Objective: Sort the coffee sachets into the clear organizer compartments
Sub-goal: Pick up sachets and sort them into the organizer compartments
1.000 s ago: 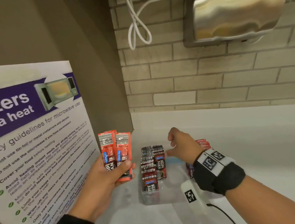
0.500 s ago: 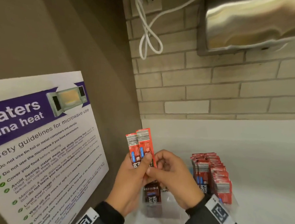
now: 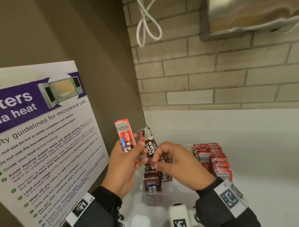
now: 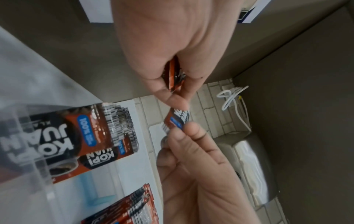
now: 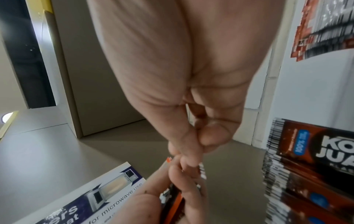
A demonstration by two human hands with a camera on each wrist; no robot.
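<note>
Above the organizer (image 3: 149, 194), head view alone shows two sachets (image 3: 125, 136)

The sachets (image 3: 125, 136) looked like glossy printed foil. The organizer (image 3: 153, 193) was clear smooth plastic, the worktop (image 3: 250, 160) smooth matt white, the dispenser (image 3: 254, 11) brushed metal, the wall (image 3: 212, 73) rough brick.

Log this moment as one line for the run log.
left hand: holds red sachet | right hand: pinches dark sachet | organizer: partly filled
</note>
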